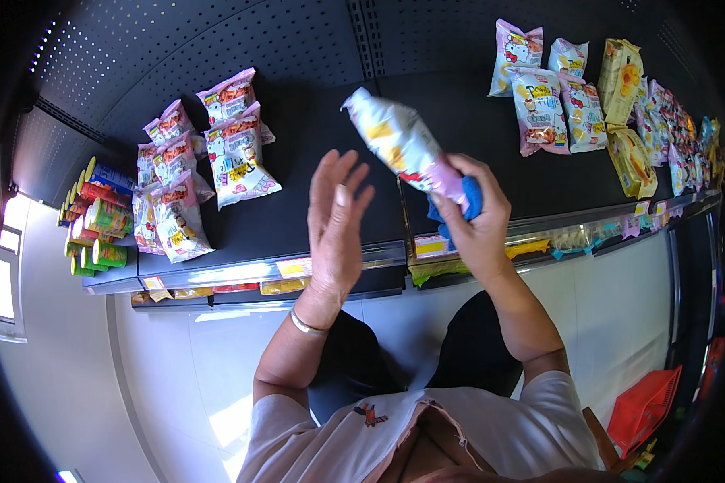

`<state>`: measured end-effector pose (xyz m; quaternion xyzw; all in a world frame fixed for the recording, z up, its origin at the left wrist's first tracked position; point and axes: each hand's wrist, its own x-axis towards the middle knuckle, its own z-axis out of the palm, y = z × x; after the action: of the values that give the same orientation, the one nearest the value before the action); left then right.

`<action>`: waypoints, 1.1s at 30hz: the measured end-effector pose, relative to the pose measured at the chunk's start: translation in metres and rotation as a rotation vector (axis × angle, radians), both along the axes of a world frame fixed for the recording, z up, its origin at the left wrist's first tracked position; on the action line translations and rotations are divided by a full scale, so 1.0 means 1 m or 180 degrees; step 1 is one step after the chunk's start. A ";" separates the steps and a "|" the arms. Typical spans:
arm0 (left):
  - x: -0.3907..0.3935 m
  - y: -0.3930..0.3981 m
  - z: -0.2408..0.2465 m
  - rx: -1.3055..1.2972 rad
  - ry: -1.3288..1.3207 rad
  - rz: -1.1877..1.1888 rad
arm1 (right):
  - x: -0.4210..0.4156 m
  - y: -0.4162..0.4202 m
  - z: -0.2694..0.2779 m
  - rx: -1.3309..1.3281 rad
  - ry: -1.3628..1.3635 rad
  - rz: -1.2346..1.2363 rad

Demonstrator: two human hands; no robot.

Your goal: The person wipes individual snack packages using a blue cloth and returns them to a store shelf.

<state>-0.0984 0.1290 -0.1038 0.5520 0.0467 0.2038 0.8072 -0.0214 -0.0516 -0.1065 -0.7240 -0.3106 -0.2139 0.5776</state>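
Note:
My right hand (480, 211) grips the lower end of a pink and white snack bag (399, 142), together with a blue cloth (472, 199). The bag tilts up to the left above the dark shelf (314, 121). To its left my left hand (338, 223) is raised with fingers apart, holding nothing and not touching the bag; a bangle is on that wrist. Similar snack bags (238, 160) stand on the shelf to the left, and more bags (538, 111) stand to the right.
Canisters (109, 217) lie stacked at the far left. Yellow packets (631, 160) and many small bags are at the right. Price tags (432, 246) line the shelf's front edge, above a lower shelf with packets (284, 286). A red basket (643, 410) stands at the lower right.

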 end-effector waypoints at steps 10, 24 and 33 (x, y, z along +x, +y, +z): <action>0.005 -0.009 -0.005 -0.1084 0.0046 -0.0335 | -0.044 0.023 -0.008 -0.1068 -0.0628 0.0806; 0.004 0.007 -0.009 -0.1254 0.0036 -0.0510 | 0.035 -0.092 -0.016 0.2818 0.3306 0.1617; 0.009 0.005 -0.013 -0.1191 0.0058 -0.0530 | 0.019 -0.096 -0.007 0.3433 0.3833 0.1287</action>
<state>-0.0889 0.1343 -0.1169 0.3963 0.0452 0.1192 0.9092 -0.0028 -0.1475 -0.1138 -0.2690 0.0724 0.1982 0.9398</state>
